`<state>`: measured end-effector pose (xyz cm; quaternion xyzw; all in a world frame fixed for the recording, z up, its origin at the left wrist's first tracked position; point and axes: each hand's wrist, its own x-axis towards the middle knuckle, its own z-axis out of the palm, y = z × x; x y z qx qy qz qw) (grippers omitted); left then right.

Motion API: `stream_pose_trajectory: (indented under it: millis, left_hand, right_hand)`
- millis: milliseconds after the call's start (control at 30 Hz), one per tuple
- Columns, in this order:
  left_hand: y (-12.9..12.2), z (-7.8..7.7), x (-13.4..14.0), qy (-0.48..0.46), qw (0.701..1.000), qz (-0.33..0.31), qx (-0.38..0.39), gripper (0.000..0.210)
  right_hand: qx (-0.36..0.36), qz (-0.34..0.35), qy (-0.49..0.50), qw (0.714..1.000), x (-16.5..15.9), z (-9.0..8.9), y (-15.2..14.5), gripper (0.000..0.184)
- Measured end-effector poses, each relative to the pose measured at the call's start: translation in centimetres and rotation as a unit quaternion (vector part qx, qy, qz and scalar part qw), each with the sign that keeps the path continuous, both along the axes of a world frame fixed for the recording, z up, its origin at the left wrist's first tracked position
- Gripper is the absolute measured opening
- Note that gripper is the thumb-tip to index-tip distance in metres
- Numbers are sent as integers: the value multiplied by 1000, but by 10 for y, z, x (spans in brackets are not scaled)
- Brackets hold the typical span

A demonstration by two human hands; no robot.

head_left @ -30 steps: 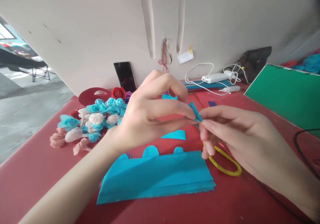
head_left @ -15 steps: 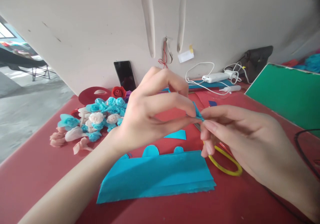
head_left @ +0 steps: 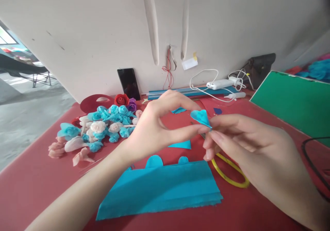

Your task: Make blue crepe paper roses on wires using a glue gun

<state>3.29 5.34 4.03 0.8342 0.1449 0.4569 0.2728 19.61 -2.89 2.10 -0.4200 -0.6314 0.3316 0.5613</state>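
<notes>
A small blue paper petal, curled at its top and narrowed to a point below, stands between my hands. My right hand pinches its pointed base with thumb and forefinger. From the other side my left hand curves around it, thumb against the lower part and forefinger at the upper edge. Below lies a folded stack of blue crepe paper, with rounded blue pieces at its far edge. Yellow-handled scissors rest under my right hand, their blades mostly hidden.
Blue, white and pink paper flowers are heaped at the left of the red table. A phone leans on the wall. A white power strip with cables lies at the back, and a green board stands at the right.
My left fingers have shifted on the petal and parted more. Its curled top, hidden before, now shows above the thumb. My right hand keeps its pinch. The view has tipped slightly.
</notes>
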Motion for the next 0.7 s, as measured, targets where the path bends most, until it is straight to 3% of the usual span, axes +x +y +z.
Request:
stream_pose_trajectory:
  millis: [200, 700]
  left_hand:
    - [2, -2, -1, -21, 1000, -2, 16, 15]
    - [1, -2, 1, -9, 999, -28, -34, 11]
  right_hand:
    - [21, -20, -31, 999, 1, -1, -3, 24]
    - [90, -103, -118, 984, 0, -2, -4, 18]
